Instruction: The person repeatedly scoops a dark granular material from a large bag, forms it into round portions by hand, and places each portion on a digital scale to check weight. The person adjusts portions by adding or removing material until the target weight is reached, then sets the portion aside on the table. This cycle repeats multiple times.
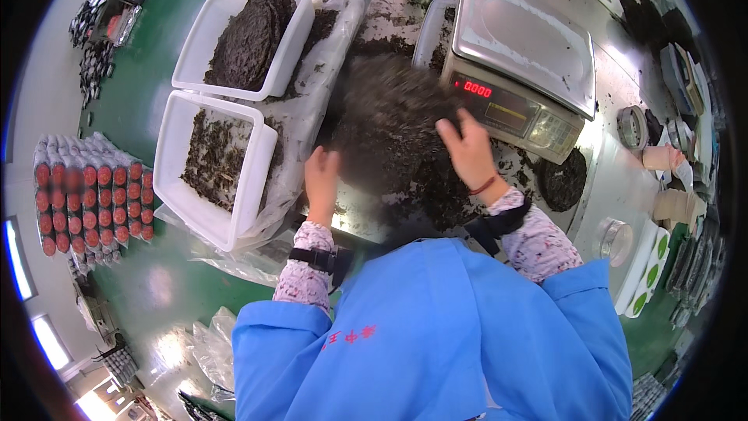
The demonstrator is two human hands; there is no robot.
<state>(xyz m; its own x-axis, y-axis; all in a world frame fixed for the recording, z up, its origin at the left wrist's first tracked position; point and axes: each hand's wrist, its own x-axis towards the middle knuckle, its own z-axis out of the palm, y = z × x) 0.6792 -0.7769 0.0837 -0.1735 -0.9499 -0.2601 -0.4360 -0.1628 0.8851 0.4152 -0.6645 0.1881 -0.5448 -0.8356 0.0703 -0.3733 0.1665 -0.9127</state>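
A dark, shaggy cake (389, 121) sits at the upper centre of the frame, between the two hands and blurred by motion. Its outline is roughly round, so no long axis or pointing end can be made out, and the blur hides any tilt. The left hand (321, 185) is at its lower left edge, fingers upward; whether it grips cannot be told. The right hand (471, 154) is at its right edge, thumb and fingers apart; contact is unclear.

Below, dark crumbs (436, 187) litter the pale worktop (347, 223). A scale (522, 39) fills the upper right, with a second round cake (562, 179) below it. Two white tubs (257, 179) stand at the left, both holding dark material. Beyond are a green floor (148, 281) and, far left, stacked red-ended rolls (89, 199).
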